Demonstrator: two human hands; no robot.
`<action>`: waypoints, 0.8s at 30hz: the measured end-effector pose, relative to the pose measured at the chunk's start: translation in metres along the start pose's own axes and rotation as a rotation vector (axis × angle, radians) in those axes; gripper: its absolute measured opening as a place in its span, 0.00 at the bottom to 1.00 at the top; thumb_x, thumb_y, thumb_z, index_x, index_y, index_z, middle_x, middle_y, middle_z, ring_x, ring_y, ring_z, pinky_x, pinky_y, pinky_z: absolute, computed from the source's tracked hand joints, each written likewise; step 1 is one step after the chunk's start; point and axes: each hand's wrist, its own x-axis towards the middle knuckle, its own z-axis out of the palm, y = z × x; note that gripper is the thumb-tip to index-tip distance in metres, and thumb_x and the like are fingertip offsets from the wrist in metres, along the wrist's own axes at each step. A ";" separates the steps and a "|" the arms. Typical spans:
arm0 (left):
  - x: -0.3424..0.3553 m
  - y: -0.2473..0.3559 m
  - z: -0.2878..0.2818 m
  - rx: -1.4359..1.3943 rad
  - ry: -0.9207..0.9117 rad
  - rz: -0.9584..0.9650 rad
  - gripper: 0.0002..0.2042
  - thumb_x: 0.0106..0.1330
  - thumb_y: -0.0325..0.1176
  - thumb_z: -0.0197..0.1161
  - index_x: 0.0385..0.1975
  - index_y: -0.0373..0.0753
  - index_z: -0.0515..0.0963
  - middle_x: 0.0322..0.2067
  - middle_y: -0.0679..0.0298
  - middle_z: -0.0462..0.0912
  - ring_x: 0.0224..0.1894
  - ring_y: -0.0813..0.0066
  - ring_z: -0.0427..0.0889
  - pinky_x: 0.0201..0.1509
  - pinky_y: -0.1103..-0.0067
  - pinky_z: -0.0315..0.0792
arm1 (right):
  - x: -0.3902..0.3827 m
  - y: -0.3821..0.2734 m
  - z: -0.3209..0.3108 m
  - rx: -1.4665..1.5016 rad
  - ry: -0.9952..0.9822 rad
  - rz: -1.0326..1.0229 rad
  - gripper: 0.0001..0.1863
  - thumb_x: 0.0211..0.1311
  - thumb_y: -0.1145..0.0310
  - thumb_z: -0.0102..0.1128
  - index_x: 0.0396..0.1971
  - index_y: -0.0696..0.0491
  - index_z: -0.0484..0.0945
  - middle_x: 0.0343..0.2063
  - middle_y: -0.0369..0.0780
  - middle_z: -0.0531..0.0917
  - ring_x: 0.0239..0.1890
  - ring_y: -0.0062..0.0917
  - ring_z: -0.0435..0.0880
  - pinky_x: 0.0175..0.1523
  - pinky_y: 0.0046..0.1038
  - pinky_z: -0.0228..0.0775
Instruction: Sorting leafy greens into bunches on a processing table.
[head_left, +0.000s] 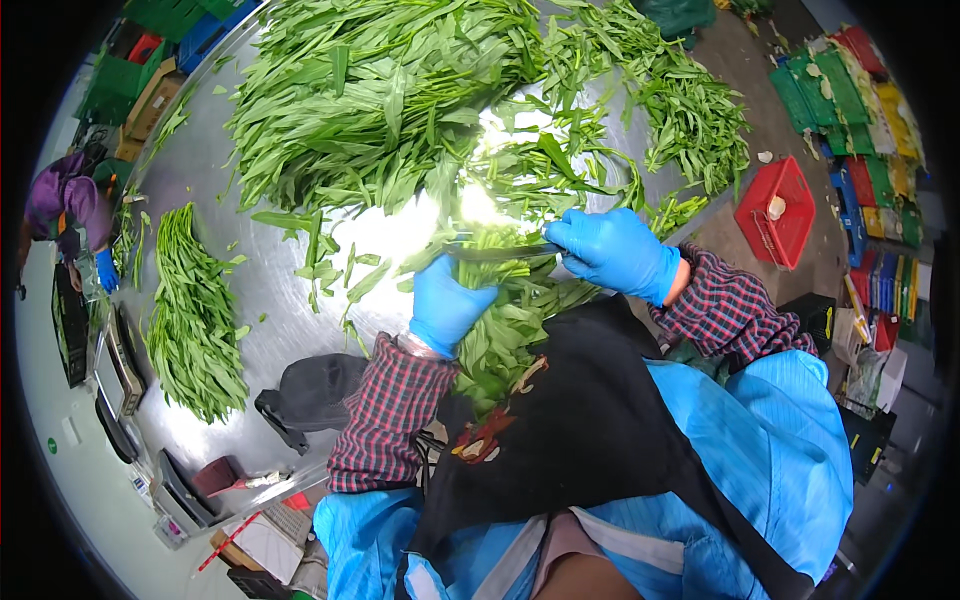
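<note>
My left hand (pixel 445 308), in a blue glove, is closed around a bunch of long-leaved greens (pixel 497 335). The bunch's leaves hang toward my body and its stem ends point away from me. My right hand (pixel 615 255), also gloved in blue, grips a knife (pixel 508 252). Its dark blade lies crosswise over the stems, just beyond my left hand. Glare on the metal table (pixel 275 270) blurs the stem ends, so I cannot tell how deep the blade sits. A large heap of the same greens (pixel 380 100) covers the table's far side.
A separate bunch of greens (pixel 195 310) lies at the left, near a dark strapped pouch (pixel 315 390). Loose leaves are scattered about. Right of the table, a red crate (pixel 776 212) stands on the floor. At the far left is another person (pixel 72 205) in purple sleeves.
</note>
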 end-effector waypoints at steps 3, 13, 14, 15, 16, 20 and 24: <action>0.002 0.014 0.003 0.017 -0.010 0.063 0.21 0.45 0.28 0.68 0.42 0.32 0.79 0.37 0.55 0.84 0.39 0.67 0.84 0.44 0.75 0.76 | 0.005 -0.006 -0.001 0.034 0.043 -0.039 0.13 0.50 0.67 0.60 0.38 0.48 0.74 0.25 0.38 0.75 0.24 0.34 0.79 0.26 0.34 0.71; -0.002 0.022 0.003 -0.115 -0.090 0.069 0.21 0.44 0.27 0.72 0.41 0.32 0.77 0.34 0.57 0.83 0.35 0.70 0.83 0.41 0.76 0.76 | -0.005 0.007 0.010 0.024 0.137 -0.063 0.14 0.49 0.70 0.60 0.39 0.47 0.74 0.24 0.38 0.75 0.22 0.34 0.78 0.26 0.32 0.71; -0.003 0.023 0.002 -0.070 -0.070 0.082 0.22 0.44 0.27 0.71 0.42 0.33 0.76 0.35 0.58 0.84 0.36 0.71 0.83 0.42 0.76 0.76 | -0.007 0.016 0.015 0.022 0.135 -0.069 0.14 0.49 0.70 0.60 0.39 0.47 0.75 0.25 0.38 0.75 0.23 0.34 0.79 0.27 0.32 0.72; -0.004 0.022 0.002 -0.024 -0.051 0.095 0.22 0.45 0.27 0.71 0.43 0.33 0.76 0.35 0.58 0.84 0.37 0.71 0.83 0.42 0.77 0.76 | -0.011 0.025 0.021 0.021 0.132 -0.074 0.14 0.49 0.71 0.60 0.39 0.47 0.75 0.25 0.38 0.76 0.23 0.34 0.79 0.27 0.32 0.72; -0.006 0.022 -0.001 0.020 -0.024 0.111 0.23 0.45 0.27 0.71 0.45 0.33 0.76 0.36 0.58 0.84 0.37 0.71 0.83 0.43 0.77 0.76 | -0.020 0.037 0.029 0.032 0.135 -0.001 0.14 0.50 0.71 0.59 0.40 0.48 0.75 0.26 0.38 0.77 0.24 0.34 0.79 0.28 0.32 0.72; -0.005 0.035 -0.009 -0.021 -0.047 0.145 0.26 0.46 0.24 0.71 0.48 0.34 0.74 0.38 0.61 0.84 0.40 0.75 0.83 0.45 0.79 0.75 | -0.046 0.079 0.042 0.081 0.151 0.231 0.14 0.52 0.71 0.57 0.41 0.47 0.75 0.29 0.38 0.79 0.28 0.35 0.81 0.31 0.33 0.74; 0.002 0.031 -0.013 -0.091 -0.054 0.214 0.25 0.47 0.24 0.71 0.48 0.35 0.74 0.38 0.62 0.84 0.40 0.78 0.82 0.45 0.80 0.75 | -0.032 0.104 0.043 -0.040 0.132 0.336 0.17 0.53 0.71 0.56 0.45 0.46 0.75 0.34 0.38 0.80 0.32 0.36 0.81 0.34 0.35 0.75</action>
